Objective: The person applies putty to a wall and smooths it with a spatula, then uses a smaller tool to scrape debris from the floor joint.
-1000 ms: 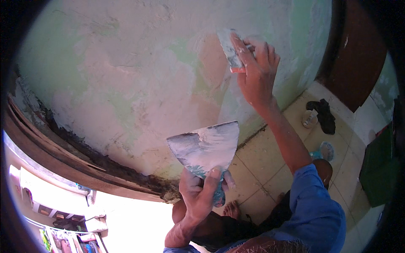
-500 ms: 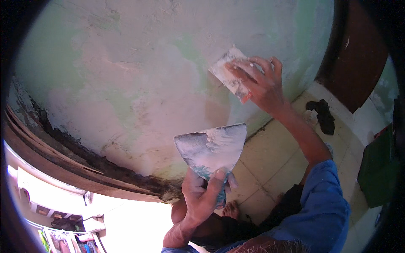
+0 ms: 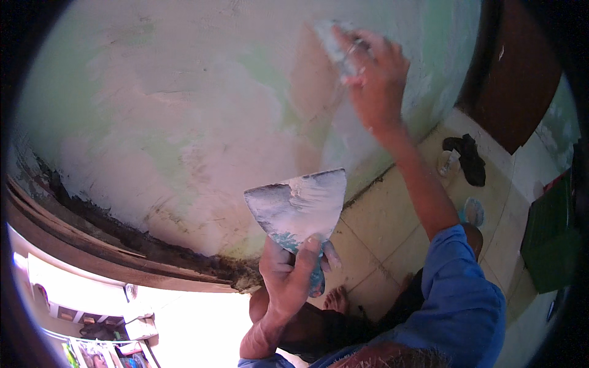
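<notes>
My left hand [image 3: 285, 273] grips a wide putty knife [image 3: 297, 205] by its teal handle; the blade is upright in front of the wall and smeared with white paste. Higher up, my right hand [image 3: 377, 86] holds a smaller, paste-covered scraper [image 3: 343, 52] at the wall [image 3: 172, 104], blurred by motion. The wall shows patchy white filler over pale green, with a pinkish-brown area beside the scraper.
A cracked wooden frame [image 3: 92, 239] borders a bright opening at lower left. On the tiled floor [image 3: 374, 239] are a dark cloth [image 3: 469, 159], a small container [image 3: 448, 162] and a pale tub [image 3: 473, 211]. A brown door [image 3: 509, 73] and green object [image 3: 546, 233] stand at right.
My right hand and scraper moved down the wall half a second ago and are now back higher up. My left hand and wide knife have shifted only slightly.
</notes>
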Demonstrator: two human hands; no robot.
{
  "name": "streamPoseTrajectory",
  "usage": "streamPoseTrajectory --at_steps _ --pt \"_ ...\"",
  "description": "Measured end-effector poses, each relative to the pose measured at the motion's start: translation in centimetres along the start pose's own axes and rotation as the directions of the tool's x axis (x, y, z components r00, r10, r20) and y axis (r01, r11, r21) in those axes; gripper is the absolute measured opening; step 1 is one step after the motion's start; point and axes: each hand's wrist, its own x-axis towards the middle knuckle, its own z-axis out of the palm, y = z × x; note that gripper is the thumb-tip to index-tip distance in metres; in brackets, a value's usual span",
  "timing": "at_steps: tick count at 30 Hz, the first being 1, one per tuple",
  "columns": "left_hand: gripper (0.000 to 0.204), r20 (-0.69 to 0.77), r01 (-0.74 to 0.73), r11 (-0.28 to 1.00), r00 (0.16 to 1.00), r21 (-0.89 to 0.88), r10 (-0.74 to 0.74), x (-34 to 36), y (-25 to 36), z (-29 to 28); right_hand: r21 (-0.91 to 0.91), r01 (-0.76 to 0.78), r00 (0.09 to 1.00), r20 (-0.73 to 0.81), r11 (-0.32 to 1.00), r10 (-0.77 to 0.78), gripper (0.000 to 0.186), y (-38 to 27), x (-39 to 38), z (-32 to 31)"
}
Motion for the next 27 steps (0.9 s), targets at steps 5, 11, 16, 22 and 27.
streamPoseTrajectory --at_steps 5,11,16,22,27 --pt "0.029 -0.078 -0.059 0.996 0.995 0.061 0.064 1.0 -0.7 -0.3 0.113 0.060 0.978 0.192 0.992 -0.081 0.052 -1.6 -5.8 -2.2" --pt "0.033 0.041 0.253 0.963 0.967 -0.091 -0.250 2.5 -2.2 -1.5 0.746 -0.628 0.611 0.649 -0.220 0.453 0.027 2.5 -9.0 -4.2" --pt "0.034 0.123 0.306 0.952 0.945 -0.007 -0.303 3.3 -3.9 -1.0 0.716 -0.696 0.711 0.698 -0.063 0.081 0.020 2.6 -10.6 -4.2" --pt "0.039 0.182 0.341 0.939 0.926 -0.036 -0.329 2.9 -4.0 0.0 0.795 -0.332 0.837 0.497 0.507 -0.231 0.020 3.6 -14.4 -5.4" --pt "0.038 0.109 0.230 0.959 0.962 0.166 -0.249 2.6 -4.1 1.1 0.673 -0.043 0.876 0.381 0.739 -0.295 0.028 7.4 -16.4 -4.4"
